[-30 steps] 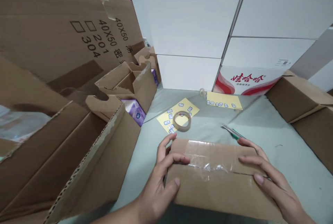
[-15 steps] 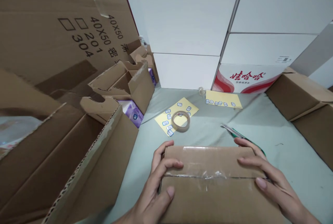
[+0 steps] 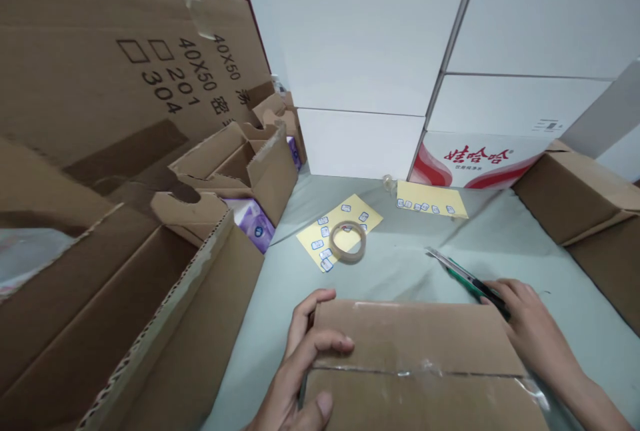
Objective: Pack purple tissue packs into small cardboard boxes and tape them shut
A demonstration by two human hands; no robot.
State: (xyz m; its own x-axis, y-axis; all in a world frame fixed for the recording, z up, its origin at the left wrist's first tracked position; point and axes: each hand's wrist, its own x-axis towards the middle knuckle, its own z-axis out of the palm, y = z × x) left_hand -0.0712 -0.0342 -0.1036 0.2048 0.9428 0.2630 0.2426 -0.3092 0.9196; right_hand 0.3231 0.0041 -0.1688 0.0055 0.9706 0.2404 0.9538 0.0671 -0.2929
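A brown cardboard box [image 3: 415,341], its seam covered by clear tape, sits low in front of me. My left hand [image 3: 313,357] grips its left side, the thumb and a finger lying over the top. Beyond the box's right corner, my right hand [image 3: 525,324] has its fingers bent around the handle of a green and black utility knife [image 3: 470,279]. The knife lies on the cloth with its blade extended, pointing away to the left. Part of the handle and the right thumb are hidden by the hand and the box.
A tape roll [image 3: 347,254] lies on a yellow sheet with small labels [image 3: 315,227]; a second yellow sheet [image 3: 433,191] is farther back. Open cartons [image 3: 235,311] line the left side. White boxes [image 3: 360,144] form a wall behind, and a brown box [image 3: 590,184] stands right.
My right hand has left the box's right side and moved right and onto the utility knife handle. The left hand stays on the box, which sits slightly lower in view.
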